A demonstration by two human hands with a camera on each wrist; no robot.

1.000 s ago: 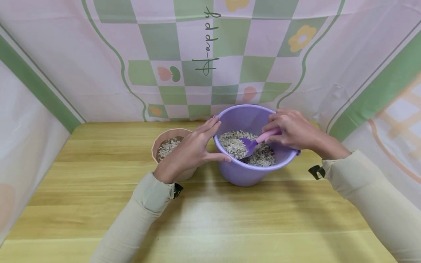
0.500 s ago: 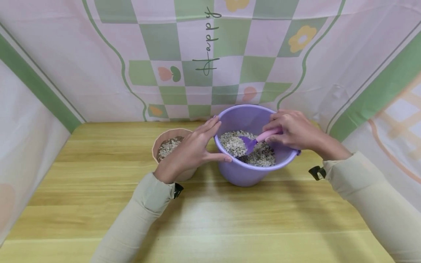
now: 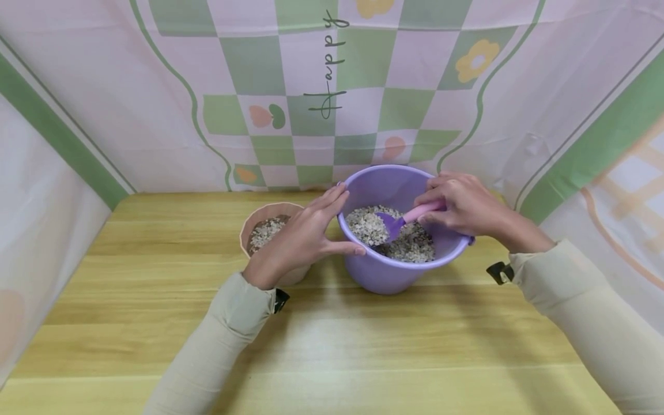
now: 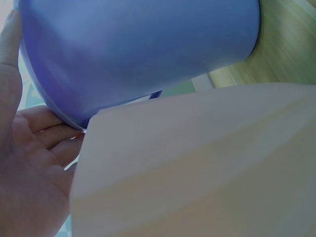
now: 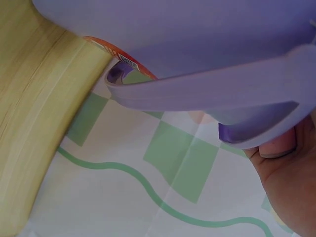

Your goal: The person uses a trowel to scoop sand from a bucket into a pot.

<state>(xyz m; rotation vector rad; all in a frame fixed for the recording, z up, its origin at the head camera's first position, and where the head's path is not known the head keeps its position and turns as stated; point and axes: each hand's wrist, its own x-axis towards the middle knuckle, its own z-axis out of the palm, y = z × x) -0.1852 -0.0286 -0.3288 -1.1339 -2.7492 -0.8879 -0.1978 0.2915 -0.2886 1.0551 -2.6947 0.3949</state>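
A purple bucket (image 3: 381, 279) stands on the table with pale gravel (image 3: 412, 246) in its bottom. My right hand (image 3: 461, 204) grips the pink handle of a small toy shovel (image 3: 421, 212) over the bucket's right side. The shovel's purple blade carries a heap of gravel inside the bucket. My left hand (image 3: 301, 236) rests against the bucket's left rim, fingers extended along the outside and thumb at the near edge. Beneath this hand, partly hidden, is a peach fluted pot (image 3: 251, 226) with similar gravel in it. In the left wrist view the pot's pale wall (image 4: 197, 168) fills the foreground.
The wooden table (image 3: 311, 357) runs up to a printed cloth backdrop (image 3: 306, 63), close behind the bucket. More cloth hangs at both sides. The bucket's purple carrying handle (image 5: 197, 89) hangs down at its right side in the right wrist view.
The loaded shovel blade has shifted slightly left and up inside the bucket. The left hand, bucket and pot stay where they were.
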